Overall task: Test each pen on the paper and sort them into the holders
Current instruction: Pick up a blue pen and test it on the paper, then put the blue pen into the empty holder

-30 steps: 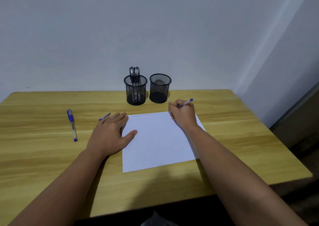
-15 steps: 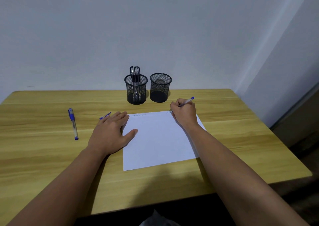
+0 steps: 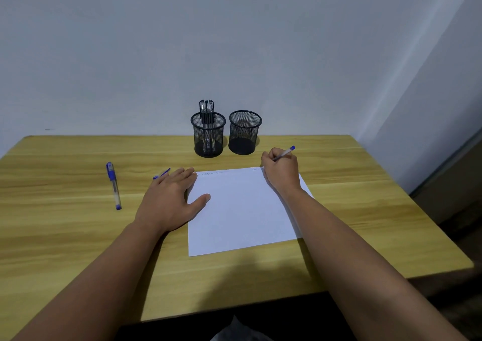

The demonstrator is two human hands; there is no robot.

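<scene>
Head view: my right hand has a clenched grip on a blue pen, tip at the paper's far edge; my left hand lies flat and released, pinning the paper. The pen looks light, stiff and slick; hold it low. Both mesh holders stand close behind, on the tabletop.

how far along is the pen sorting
Done: black pens stand in the left holder; the right holder looks empty. In hand: the right hand writes with a blue pen on the paper, which the left hand steadies. Left: two blue pens on the table.
</scene>
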